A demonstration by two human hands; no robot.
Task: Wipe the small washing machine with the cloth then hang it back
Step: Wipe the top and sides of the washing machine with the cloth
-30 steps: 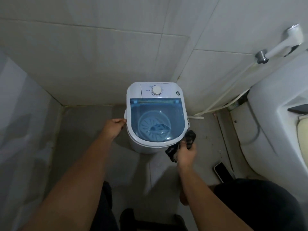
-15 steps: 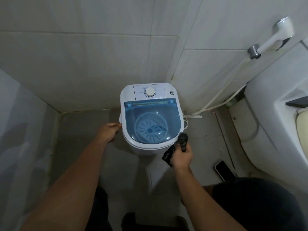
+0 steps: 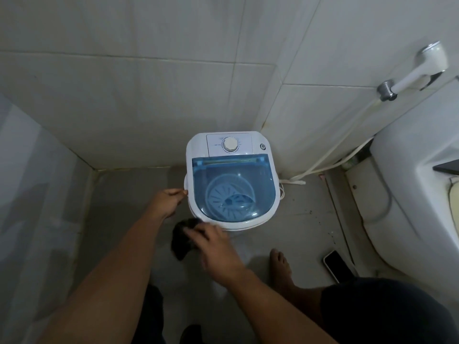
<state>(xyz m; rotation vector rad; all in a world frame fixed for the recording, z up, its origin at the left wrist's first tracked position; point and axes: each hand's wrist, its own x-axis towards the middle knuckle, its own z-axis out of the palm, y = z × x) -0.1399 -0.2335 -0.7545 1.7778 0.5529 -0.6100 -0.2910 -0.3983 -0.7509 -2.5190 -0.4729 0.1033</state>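
Note:
A small white washing machine (image 3: 198,145) with a blue see-through lid and a round dial stands on the floor in the tiled corner. My left hand (image 3: 167,202) rests against its left side, fingertips touching the rim. My right hand (image 3: 211,240) holds a dark cloth (image 3: 182,238) pressed at the machine's front left, low on its side. Part of the cloth is hidden under my fingers.
A white toilet (image 3: 409,194) fills the right side, with a spray hose (image 3: 422,68) on the wall above it. A phone (image 3: 337,265) lies on the floor by the toilet base. My bare foot (image 3: 280,266) is just right of my right arm. A wall closes the left side.
My right hand has swept the cloth from the machine's front right corner across to its front left. The left hand stays on the left side. The view has shifted slightly.

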